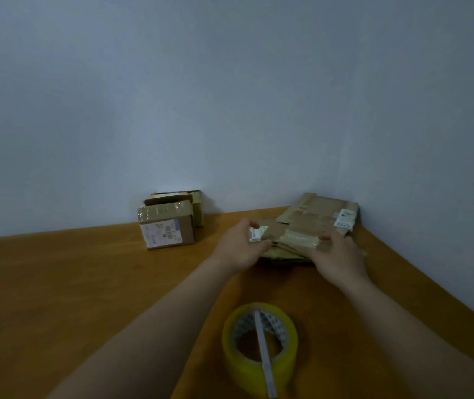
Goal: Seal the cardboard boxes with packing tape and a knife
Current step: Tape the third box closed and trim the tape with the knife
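A flat cardboard box (313, 220) with tape strips and white labels lies at the far right of the wooden table (71, 283), against the wall. My left hand (241, 246) grips its near left corner, thumb on top by a white label. My right hand (336, 254) grips its near right edge, fingers curled over the taped front. A yellow roll of packing tape (260, 345) stands close to me, between my forearms. A thin grey knife (264, 355) lies across the top of the roll.
Two smaller cardboard boxes (169, 223) sit together at the back centre-left against the pale blue wall; the front one has a taped top and a printed label. The table's right edge runs diagonally at the lower right.
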